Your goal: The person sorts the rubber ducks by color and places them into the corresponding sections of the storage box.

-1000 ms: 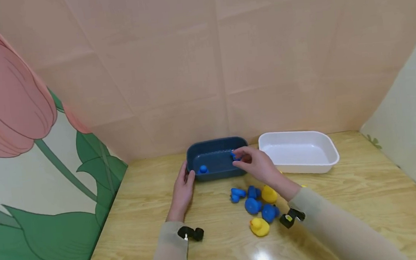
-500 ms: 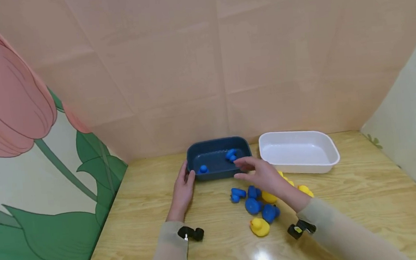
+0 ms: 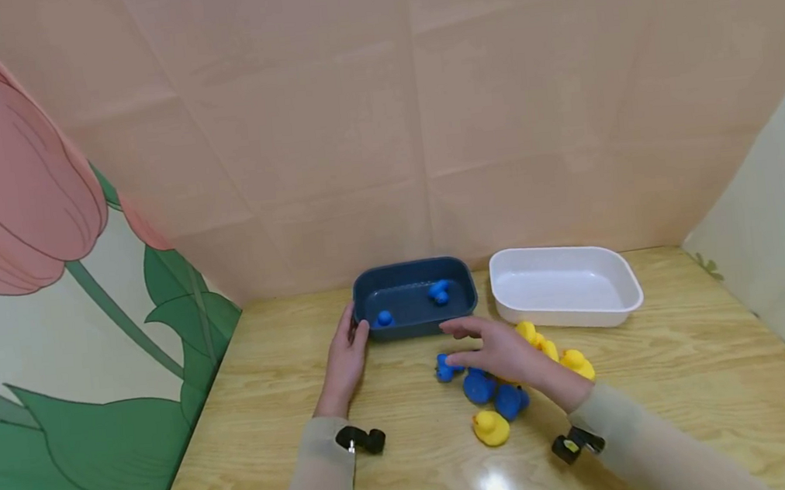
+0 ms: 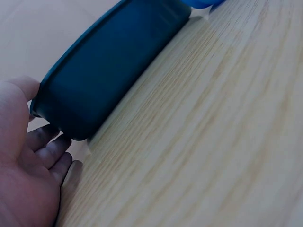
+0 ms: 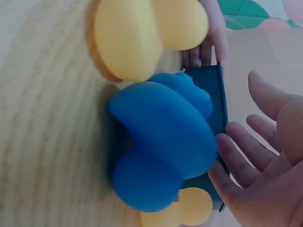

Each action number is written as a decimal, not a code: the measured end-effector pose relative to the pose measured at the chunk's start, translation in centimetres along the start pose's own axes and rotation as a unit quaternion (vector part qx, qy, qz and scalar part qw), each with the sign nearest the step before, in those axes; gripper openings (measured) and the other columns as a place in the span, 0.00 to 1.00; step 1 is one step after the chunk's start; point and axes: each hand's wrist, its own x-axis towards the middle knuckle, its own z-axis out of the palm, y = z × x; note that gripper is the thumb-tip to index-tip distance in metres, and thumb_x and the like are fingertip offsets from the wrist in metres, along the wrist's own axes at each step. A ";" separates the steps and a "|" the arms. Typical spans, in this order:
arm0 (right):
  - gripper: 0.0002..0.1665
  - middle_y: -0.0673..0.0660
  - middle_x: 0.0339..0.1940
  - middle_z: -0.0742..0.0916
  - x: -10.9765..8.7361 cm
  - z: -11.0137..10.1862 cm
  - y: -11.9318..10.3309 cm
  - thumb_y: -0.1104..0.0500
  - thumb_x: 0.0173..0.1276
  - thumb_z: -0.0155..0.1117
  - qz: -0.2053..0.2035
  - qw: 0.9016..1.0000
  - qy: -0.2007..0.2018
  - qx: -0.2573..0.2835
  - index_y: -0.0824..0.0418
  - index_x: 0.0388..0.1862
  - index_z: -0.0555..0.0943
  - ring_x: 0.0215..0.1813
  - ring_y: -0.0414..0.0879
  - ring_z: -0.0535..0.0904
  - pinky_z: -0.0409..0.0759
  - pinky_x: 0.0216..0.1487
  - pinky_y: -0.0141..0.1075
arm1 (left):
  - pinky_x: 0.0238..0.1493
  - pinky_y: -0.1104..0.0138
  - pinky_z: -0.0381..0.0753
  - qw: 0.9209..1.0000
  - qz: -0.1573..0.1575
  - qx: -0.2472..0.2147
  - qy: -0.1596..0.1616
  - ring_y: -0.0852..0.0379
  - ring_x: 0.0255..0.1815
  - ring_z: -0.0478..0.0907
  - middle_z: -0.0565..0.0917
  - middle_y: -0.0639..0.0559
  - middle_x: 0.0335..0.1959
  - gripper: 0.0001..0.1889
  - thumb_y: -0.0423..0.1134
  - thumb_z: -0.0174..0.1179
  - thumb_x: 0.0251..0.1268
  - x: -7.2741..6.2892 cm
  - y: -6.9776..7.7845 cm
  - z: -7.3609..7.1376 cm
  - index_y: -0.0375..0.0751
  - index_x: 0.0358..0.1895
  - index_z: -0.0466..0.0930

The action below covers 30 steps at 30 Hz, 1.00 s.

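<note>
My left hand (image 3: 344, 362) holds the left end of a dark blue tray (image 3: 410, 330); in the left wrist view its thumb (image 4: 24, 86) meets the rim. One blue rubber duck (image 3: 385, 318) lies at the tray's front left, another blue duck (image 3: 439, 291) farther right. Outside the tray, my right hand (image 3: 507, 353) hovers over the loose ducks, fingers spread and holding nothing. Beneath and beside it are several blue ducks (image 3: 479, 387), partly hidden in the head view. In the right wrist view a blue duck (image 5: 165, 132) looms close to the open palm.
A white tray (image 3: 567, 315) stands right of the dark one. Several yellow ducks (image 3: 576, 363) lie in front of it, and one yellow duck (image 3: 491, 428) sits nearest me. A beige cloth wall (image 3: 420, 157) rises behind the wooden table (image 3: 271, 380).
My right hand has let go of a blue duck inside the dark tray and pulled back toward me, over the pile. The released duck has tipped slightly. My left hand stays put.
</note>
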 end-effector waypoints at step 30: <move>0.36 0.52 0.62 0.91 1.6 0.9 1.4 0.46 0.72 0.82 -0.003 0.994 -0.061 -0.093 0.57 0.73 0.85 0.61 0.51 0.87 0.85 0.66 0.55 | 0.85 0.50 0.61 1.000 0.000 0.001 0.006 0.44 0.88 0.60 0.59 0.50 0.90 0.33 0.52 0.51 0.93 0.1 -0.1 0.1 0.53 0.91 0.56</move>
